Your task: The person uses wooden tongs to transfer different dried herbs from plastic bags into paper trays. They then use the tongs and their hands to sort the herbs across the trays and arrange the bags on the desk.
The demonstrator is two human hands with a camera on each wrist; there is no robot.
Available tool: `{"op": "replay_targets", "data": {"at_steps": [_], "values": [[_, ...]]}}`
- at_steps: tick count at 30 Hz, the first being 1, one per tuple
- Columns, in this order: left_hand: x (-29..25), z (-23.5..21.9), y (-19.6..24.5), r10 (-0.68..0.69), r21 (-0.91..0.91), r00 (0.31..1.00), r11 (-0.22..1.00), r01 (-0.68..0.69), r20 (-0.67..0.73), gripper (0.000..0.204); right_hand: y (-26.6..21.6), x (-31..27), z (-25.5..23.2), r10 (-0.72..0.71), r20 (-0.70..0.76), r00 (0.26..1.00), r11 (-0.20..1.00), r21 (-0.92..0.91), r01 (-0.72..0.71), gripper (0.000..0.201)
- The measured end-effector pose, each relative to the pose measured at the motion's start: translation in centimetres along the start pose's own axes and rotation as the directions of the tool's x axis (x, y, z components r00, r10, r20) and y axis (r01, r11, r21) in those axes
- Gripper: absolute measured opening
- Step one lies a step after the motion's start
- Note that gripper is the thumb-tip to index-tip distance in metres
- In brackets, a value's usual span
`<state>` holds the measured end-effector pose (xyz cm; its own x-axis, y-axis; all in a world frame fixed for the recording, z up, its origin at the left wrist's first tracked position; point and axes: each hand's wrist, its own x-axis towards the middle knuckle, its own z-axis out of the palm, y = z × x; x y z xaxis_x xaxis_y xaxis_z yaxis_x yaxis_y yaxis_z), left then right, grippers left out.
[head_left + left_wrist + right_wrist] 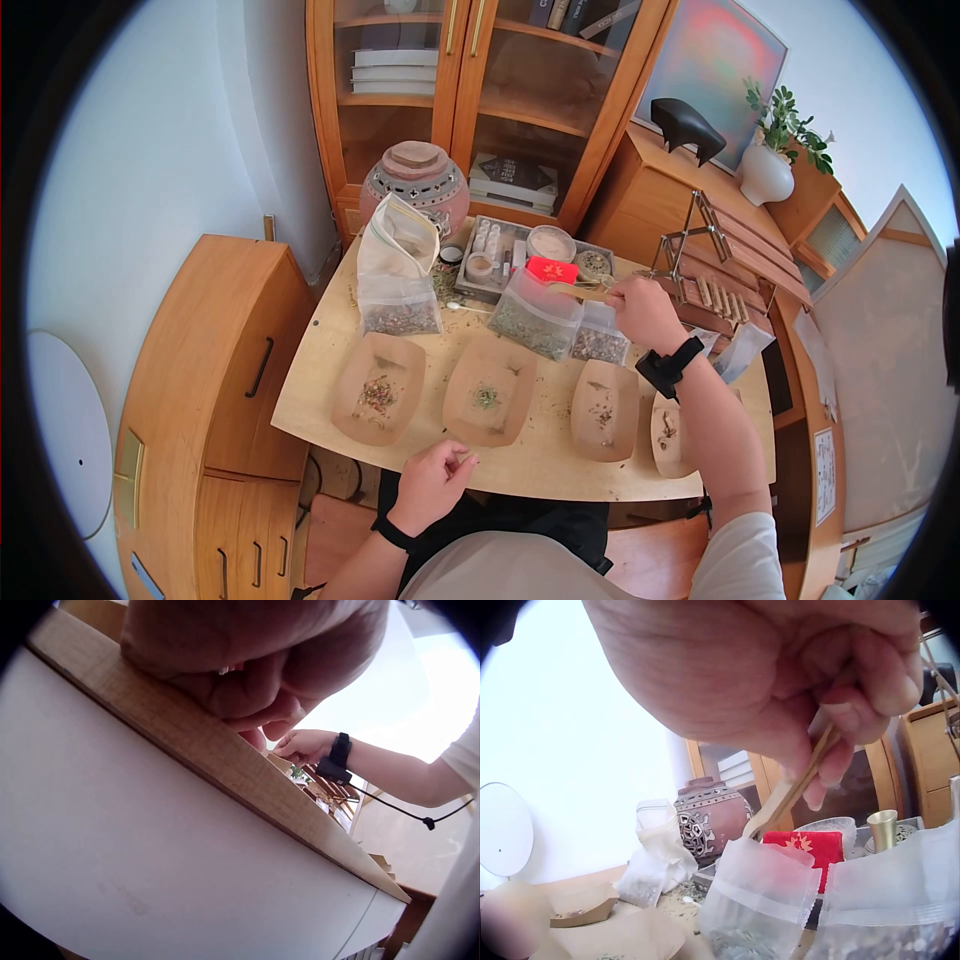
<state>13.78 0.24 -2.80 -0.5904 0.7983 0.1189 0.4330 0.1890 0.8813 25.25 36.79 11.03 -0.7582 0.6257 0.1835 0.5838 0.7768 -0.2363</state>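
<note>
My right hand point(643, 312) holds wooden tongs point(799, 784) above the back of the table. The tongs' tips are at the open mouth of a clear plastic bag point(761, 892) of dried green herbs, partly overlapping it in the right wrist view. Next to it stands a second clear bag point(600, 342) of dark dried bits. My left hand point(433, 483) rests at the table's front edge, fingers loosely curled, with nothing visible in it. Ahead of it lie a paper tray point(462, 423) with a small green heap and another paper tray point(347, 420) with reddish dried bits.
Two more paper trays point(583, 446) stand to the right with small dried pieces. Behind the bags, a grey tray point(480, 293) bears jars and a red packet point(552, 270). A white pouch point(395, 235) and a patterned pot point(437, 183) stand at back left. A wooden rack point(725, 250) stands at right.
</note>
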Motion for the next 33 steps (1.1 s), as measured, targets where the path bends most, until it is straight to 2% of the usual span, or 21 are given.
{"op": "replay_targets", "data": {"at_steps": [1, 5, 7, 13, 15, 18, 19, 21, 25, 27, 29, 33], "values": [[0.0, 0.1, -0.2, 0.033, 0.004, 0.999, 0.999, -0.033, -0.015, 0.019, 0.4, 0.1, 0.3, 0.000, -0.001, 1.000, 1.000, -0.001, 0.000, 0.013], [0.0, 0.2, -0.2, 0.028, -0.001, 0.999, 1.000, -0.028, -0.018, 0.018, 0.6, 0.2, 0.5, 0.009, -0.030, 1.000, 1.000, 0.017, -0.009, 0.011], [0.0, 0.0, 0.1, -0.031, -0.006, 0.999, 0.999, 0.032, 0.012, 0.022, 0.3, 0.2, 0.1, 0.032, -0.042, 0.999, 0.999, 0.021, -0.031, 0.011], [0.0, -0.1, 0.1, -0.035, -0.009, 0.999, 0.999, 0.035, 0.021, 0.024, -1.5, -0.7, -1.9, -0.007, -0.047, 0.999, 0.999, 0.035, 0.009, 0.012], [0.0, 0.1, -0.3, -0.021, -0.004, 1.000, 1.000, 0.021, 0.009, 0.022, -2.4, -1.6, -2.3, -0.078, -0.093, 0.993, 0.993, 0.086, 0.086, 0.013], [-0.1, -0.1, 0.2, -0.028, 0.007, 1.000, 1.000, 0.028, 0.014, 0.022, -4.3, -3.6, -2.5, -0.148, -0.063, 0.987, 0.985, 0.085, 0.153, 0.012], [0.0, -0.2, 0.3, -0.036, 0.015, 0.999, 0.999, 0.035, 0.024, 0.024, -5.0, -4.4, -2.2, -0.147, -0.051, 0.988, 0.984, 0.092, 0.151, 0.012], [0.0, -0.1, 0.4, -0.052, 0.006, 0.998, 0.999, 0.052, 0.027, 0.023, -6.1, -6.2, -1.5, -0.247, -0.012, 0.969, 0.949, 0.200, 0.244, 0.011], [0.1, 0.0, 0.0, -0.039, -0.005, 0.999, 0.999, 0.039, 0.025, 0.024, -6.9, -8.9, 1.5, -0.297, 0.075, 0.952, 0.936, 0.222, 0.274, 0.009], [0.1, -0.1, 0.2, -0.048, -0.001, 0.998, 0.999, 0.048, 0.029, 0.024, -7.3, -9.8, 2.4, -0.280, 0.109, 0.954, 0.950, 0.177, 0.258, 0.009], [0.1, -0.1, 0.4, -0.054, 0.003, 0.998, 0.999, 0.054, 0.031, 0.025, -7.6, -10.5, 2.9, -0.297, 0.160, 0.941, 0.954, 0.018, 0.298, 0.008], [0.1, -0.1, 0.2, -0.038, -0.021, 0.999, 0.999, 0.039, 0.028, 0.026, -7.8, -10.8, 3.3, -0.328, 0.125, 0.937, 0.941, -0.047, 0.335, 0.010]]}}
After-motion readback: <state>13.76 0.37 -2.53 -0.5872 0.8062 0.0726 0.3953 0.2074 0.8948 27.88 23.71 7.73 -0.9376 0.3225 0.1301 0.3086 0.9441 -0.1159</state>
